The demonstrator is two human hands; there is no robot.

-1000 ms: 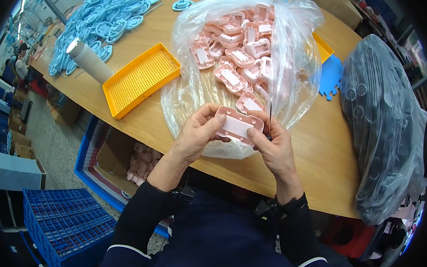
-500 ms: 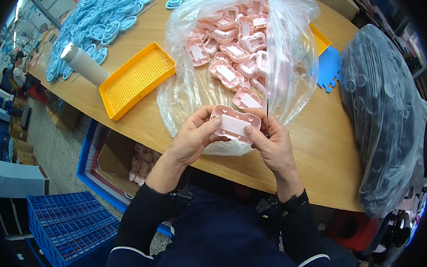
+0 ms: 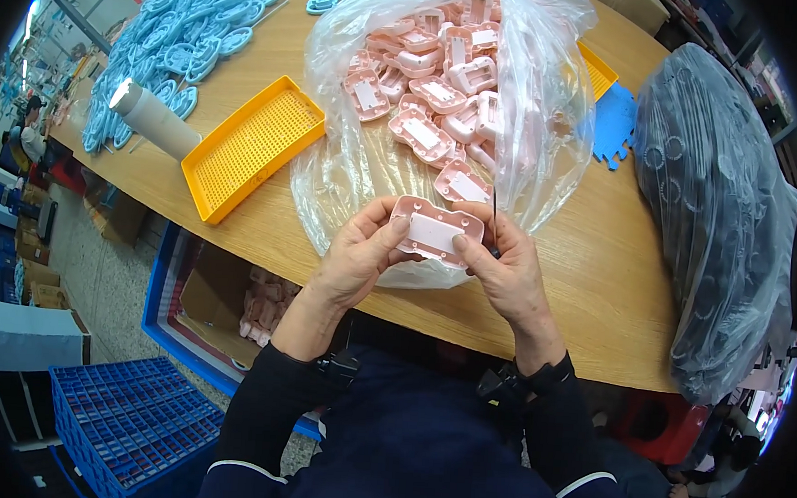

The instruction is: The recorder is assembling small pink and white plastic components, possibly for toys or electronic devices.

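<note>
A pink plastic casing half (image 3: 433, 232), its hollow inside facing up, is held level above the table's near edge. My left hand (image 3: 360, 247) grips its left end, thumb on the inner face. On the right end, my right hand (image 3: 507, 269) pinches it the same way. A thin dark pointed tool (image 3: 495, 205) sticks up from the fingers of that hand; its kind and handle are hidden. Just beyond lies a clear plastic bag (image 3: 349, 168), opened wide, with many similar pink casings (image 3: 421, 134) heaped in it.
Left of the bag are a yellow perforated tray (image 3: 254, 149), a white bottle (image 3: 155, 121) and a heap of light blue plastic parts (image 3: 179, 39). A dark bagged bundle (image 3: 715, 223) stands at right, near a blue foam piece (image 3: 614, 125). Below left sits a blue crate (image 3: 137, 425).
Both hands keep the pink casing in nearly the same place and pose. The dark tool's tip has shifted very slightly; the whole view has moved a little.
</note>
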